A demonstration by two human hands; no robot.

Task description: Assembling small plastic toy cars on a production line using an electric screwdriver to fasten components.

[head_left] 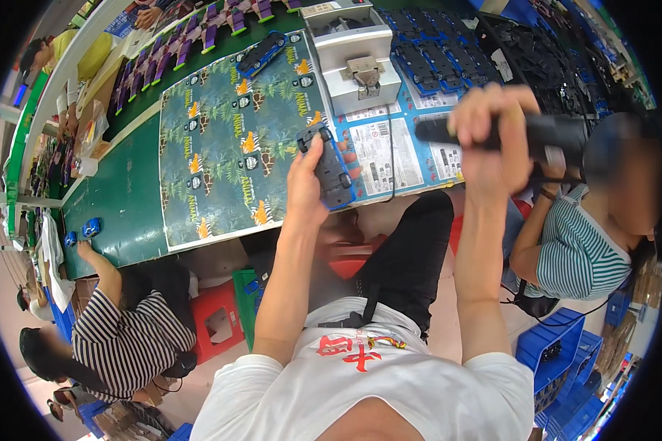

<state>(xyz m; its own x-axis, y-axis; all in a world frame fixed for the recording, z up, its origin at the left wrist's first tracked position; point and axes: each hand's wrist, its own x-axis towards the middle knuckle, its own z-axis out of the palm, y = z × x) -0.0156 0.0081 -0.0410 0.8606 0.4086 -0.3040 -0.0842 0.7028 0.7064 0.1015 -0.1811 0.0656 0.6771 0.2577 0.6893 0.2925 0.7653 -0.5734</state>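
Note:
My left hand (307,184) grips a toy car (335,176), its black underside turned up and a blue body edge showing. The thumb lies on the near end of the chassis and the fingers wrap its far side, over the front edge of the table. Raised to the right, my right hand (493,140) is closed around a long black cylindrical tool (552,136). Motion smears this hand and the tool, so its tip and exact kind cannot be made out. A second blue and black toy car (262,54) lies on the patterned sheet (224,158).
A metal benchtop machine (357,62) stands ahead, with a cable (390,154) hanging in front. Rows of blue-black car chassis (441,62) and a pile of black parts (541,66) lie right. Purple toys (176,48) line the back. Co-workers sit left (136,338) and right (577,242).

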